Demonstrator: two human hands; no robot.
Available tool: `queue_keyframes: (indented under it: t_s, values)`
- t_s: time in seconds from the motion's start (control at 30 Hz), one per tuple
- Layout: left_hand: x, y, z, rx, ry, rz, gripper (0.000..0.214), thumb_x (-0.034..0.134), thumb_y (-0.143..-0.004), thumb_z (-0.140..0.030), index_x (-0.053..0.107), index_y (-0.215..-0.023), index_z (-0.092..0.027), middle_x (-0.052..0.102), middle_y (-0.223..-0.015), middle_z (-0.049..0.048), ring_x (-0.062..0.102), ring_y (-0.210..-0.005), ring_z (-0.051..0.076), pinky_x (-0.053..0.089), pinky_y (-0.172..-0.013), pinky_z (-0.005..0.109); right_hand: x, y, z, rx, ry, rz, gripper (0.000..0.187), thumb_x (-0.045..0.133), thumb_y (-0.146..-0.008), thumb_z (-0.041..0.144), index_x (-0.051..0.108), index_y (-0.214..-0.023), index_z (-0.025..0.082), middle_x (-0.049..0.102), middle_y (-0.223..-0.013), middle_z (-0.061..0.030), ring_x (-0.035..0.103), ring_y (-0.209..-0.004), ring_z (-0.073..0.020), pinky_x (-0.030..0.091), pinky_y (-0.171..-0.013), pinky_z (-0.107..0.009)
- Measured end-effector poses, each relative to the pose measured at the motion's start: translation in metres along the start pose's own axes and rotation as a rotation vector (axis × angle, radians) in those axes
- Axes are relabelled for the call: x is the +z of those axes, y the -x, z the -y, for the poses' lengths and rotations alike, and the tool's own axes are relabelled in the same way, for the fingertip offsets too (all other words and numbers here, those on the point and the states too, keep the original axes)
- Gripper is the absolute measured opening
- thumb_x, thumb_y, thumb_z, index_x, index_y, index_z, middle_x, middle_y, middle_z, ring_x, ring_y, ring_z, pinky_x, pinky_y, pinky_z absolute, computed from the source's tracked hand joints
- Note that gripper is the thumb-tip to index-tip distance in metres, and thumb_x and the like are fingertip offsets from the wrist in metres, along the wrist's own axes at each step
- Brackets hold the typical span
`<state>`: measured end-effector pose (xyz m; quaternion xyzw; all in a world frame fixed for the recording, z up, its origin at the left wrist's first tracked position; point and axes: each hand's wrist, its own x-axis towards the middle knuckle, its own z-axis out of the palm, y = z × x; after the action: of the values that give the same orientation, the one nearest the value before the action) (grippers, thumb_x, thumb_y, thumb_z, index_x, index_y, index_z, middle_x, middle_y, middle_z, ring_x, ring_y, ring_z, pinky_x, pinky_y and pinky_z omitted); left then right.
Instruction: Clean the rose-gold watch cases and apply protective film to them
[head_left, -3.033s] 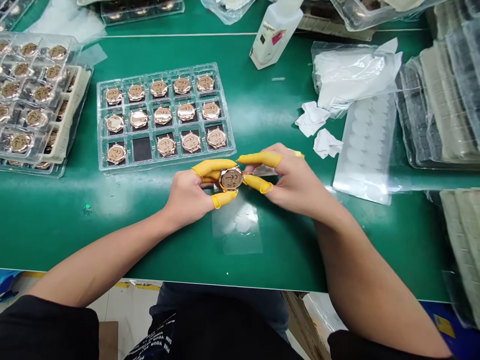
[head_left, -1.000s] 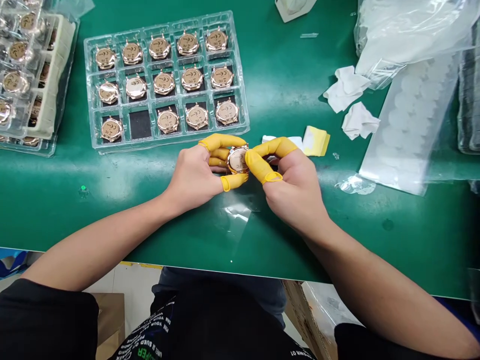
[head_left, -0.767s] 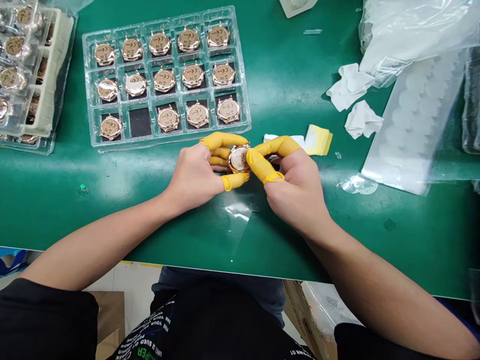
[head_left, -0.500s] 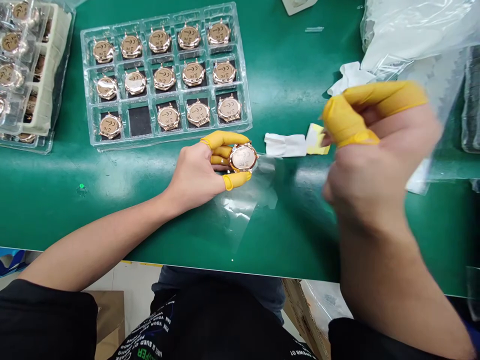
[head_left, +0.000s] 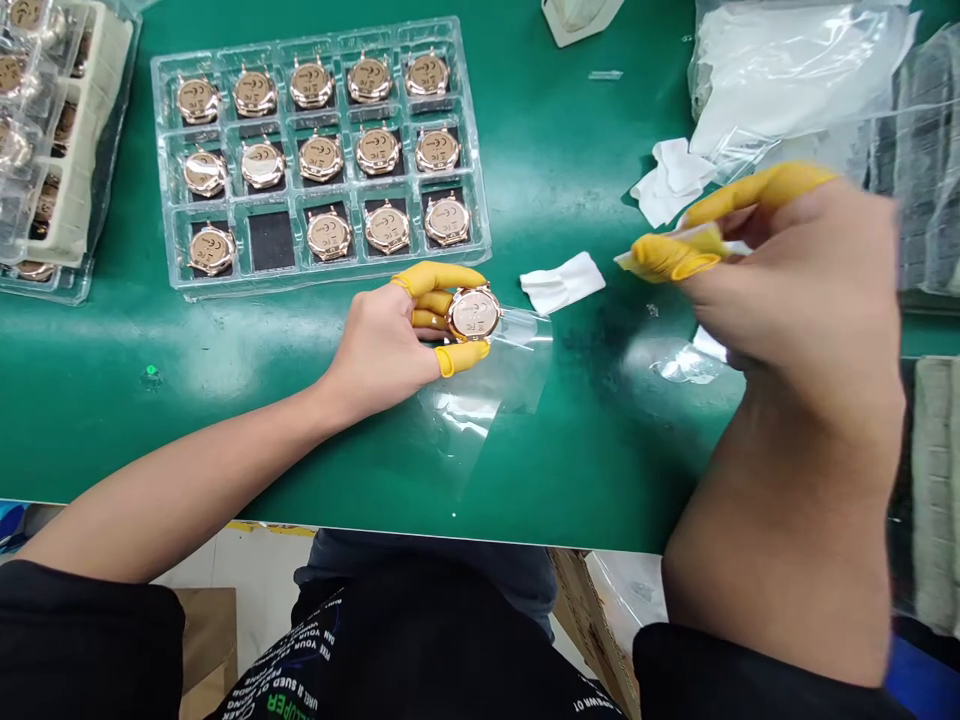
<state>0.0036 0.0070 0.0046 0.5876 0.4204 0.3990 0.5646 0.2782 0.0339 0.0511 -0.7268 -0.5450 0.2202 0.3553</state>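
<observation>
**Q:** Bench layout?

**A:** Green mat [head_left: 592, 470] throughout. On it sits a clear tray [head_left: 480, 240] of rose-gold watch cases [head_left: 262, 165], backs up, one per cell, probably to keep them from rubbing. One cell [head_left: 271, 240] shows only its black pad. A plastic bag [head_left: 787, 75] lies upper right.

**Q:** Hands?

**A:** The left hand [head_left: 382, 350] sits just below the tray. The right hand [head_left: 787, 290] is raised well to the right, blurred.

**Q:** Left fingers?

**A:** Curled closed around the rim of a single watch case [head_left: 474, 313], just below the tray. Its yellow finger cots [head_left: 435, 280] likely keep prints off the metal. A clear film [head_left: 499, 385] runs out from beneath the case.

**Q:** Right fingers?

**A:** Thumb and forefinger, also in yellow cots [head_left: 675, 257], are nearly closed. A pale scrap may lie between them; blur prevents telling. A white wipe [head_left: 562, 282] lies on the mat between the hands.
</observation>
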Motion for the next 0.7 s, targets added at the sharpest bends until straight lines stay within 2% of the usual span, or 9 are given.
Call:
queue_keyframes:
  t_s: [0.1,0.17,0.23,0.3,0.43,0.5,0.6,0.63,0.7]
  values:
    - [0.0,0.0,0.001,0.011,0.004,0.004,0.054,0.09,-0.069,-0.019,0.074,-0.121,-0.02,0.081,-0.103,0.0028,0.081,-0.091,0.019,0.071,-0.086,0.033,0.002,0.009,0.011,-0.076,-0.366,-0.01,0.055,0.108,-0.047,0.046,0.067,-0.076,0.023,0.058,-0.082,-0.0005,0.066,-0.066,-0.0155,0.052,-0.053,-0.038]
    - [0.0,0.0,0.001,0.01,0.016,-0.004,0.053,0.09,-0.068,-0.018,0.074,-0.119,-0.02,0.082,-0.102,0.0026,0.081,-0.089,0.018,0.071,-0.085,0.032,0.005,0.017,0.019,-0.126,-0.507,0.028,0.06,0.109,-0.042,0.047,0.068,-0.079,0.024,0.059,-0.084,-0.0004,0.068,-0.063,-0.0159,0.053,-0.05,-0.038]
    - [0.0,0.0,0.001,0.002,0.027,-0.014,0.053,0.089,-0.068,-0.017,0.074,-0.119,-0.02,0.082,-0.102,0.0024,0.081,-0.087,0.017,0.071,-0.083,0.03,0.011,0.023,0.027,-0.14,-0.598,0.111,0.064,0.111,-0.039,0.043,0.069,-0.085,0.025,0.063,-0.077,0.0007,0.067,-0.06,-0.0159,0.053,-0.049,-0.037]
    - [0.001,0.0,0.0,-0.003,0.036,-0.016,0.053,0.089,-0.068,-0.016,0.074,-0.119,-0.019,0.082,-0.101,0.0022,0.081,-0.087,0.017,0.071,-0.083,0.029,0.016,0.028,0.033,-0.086,-0.661,0.182,0.068,0.111,-0.033,0.042,0.071,-0.086,0.024,0.064,-0.067,0.0009,0.061,-0.054,-0.0148,0.046,-0.044,-0.034]
    - [0.002,0.0,0.0,-0.011,0.051,-0.023,0.054,0.09,-0.066,-0.015,0.074,-0.118,-0.02,0.082,-0.099,0.0017,0.081,-0.087,0.017,0.071,-0.083,0.029,0.027,0.035,0.038,0.086,-0.785,0.271,0.064,0.109,-0.032,0.056,0.069,-0.07,0.024,0.054,-0.062,0.0038,0.039,-0.049,-0.0065,0.02,-0.041,-0.027]
    - [0.003,0.0,0.0,-0.009,0.05,-0.032,0.053,0.09,-0.067,-0.016,0.074,-0.117,-0.02,0.082,-0.101,0.0018,0.081,-0.088,0.017,0.071,-0.083,0.029,0.03,0.039,0.037,0.135,-0.793,0.4,0.063,0.104,-0.043,0.066,0.063,-0.068,0.026,0.048,-0.064,0.0047,0.031,-0.052,-0.0067,0.02,-0.044,-0.028]
    - [0.003,0.0,-0.001,-0.008,0.051,-0.037,0.052,0.089,-0.068,-0.015,0.074,-0.117,-0.02,0.082,-0.102,0.0019,0.081,-0.09,0.017,0.071,-0.083,0.029,0.035,0.045,0.033,0.131,-0.702,0.598,0.057,0.089,-0.068,0.074,0.057,-0.075,0.028,0.047,-0.07,0.0027,0.028,-0.056,-0.0106,0.026,-0.048,-0.031]
    - [0.003,0.0,-0.001,-0.011,0.056,-0.036,0.052,0.089,-0.068,-0.015,0.074,-0.117,-0.02,0.082,-0.101,0.0017,0.081,-0.089,0.017,0.071,-0.083,0.028,0.037,0.048,0.032,0.117,-0.674,0.616,0.054,0.083,-0.076,0.074,0.055,-0.077,0.028,0.046,-0.069,0.0026,0.028,-0.056,-0.0115,0.028,-0.048,-0.032]
    - [0.003,0.0,-0.001,-0.016,0.07,-0.037,0.053,0.089,-0.066,-0.013,0.074,-0.117,-0.019,0.082,-0.099,0.0011,0.081,-0.087,0.016,0.07,-0.082,0.027,0.04,0.053,0.03,0.035,-0.572,0.549,0.051,0.075,-0.086,0.072,0.051,-0.079,0.028,0.042,-0.068,0.0029,0.031,-0.057,-0.0124,0.031,-0.049,-0.031]
